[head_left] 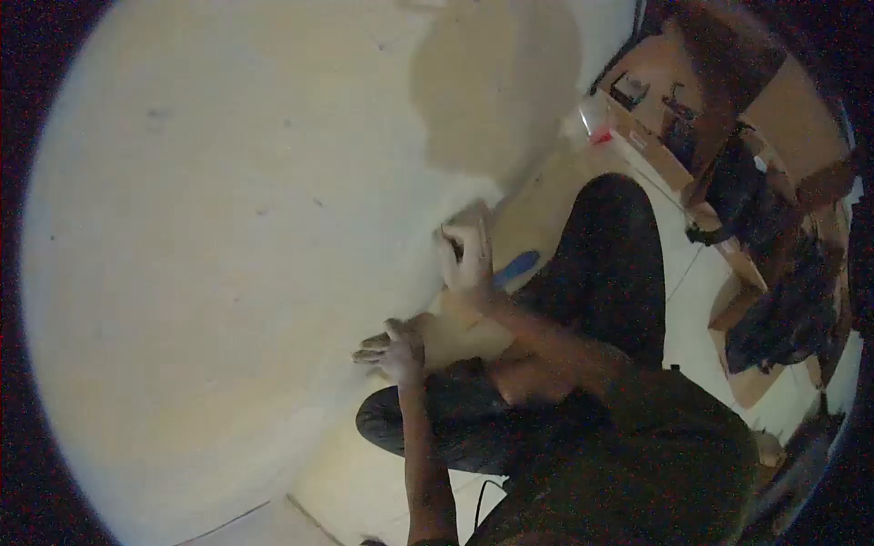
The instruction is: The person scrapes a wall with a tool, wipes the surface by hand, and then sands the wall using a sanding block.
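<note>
While crouched at the wall (228,227), seemingly rubbing down its lower edge; left hand (393,350) flat on it, fingers apart; right hand (464,255) pressed to it nearby, fingers curled, impossible to tell whether clamped on anything; blue tool (517,267) lying just beside; next, probably even pressure, steady strokes.

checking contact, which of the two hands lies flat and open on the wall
The left hand, lower one, fingers spread flat on the wall. The right hand, higher, is curled.
</note>
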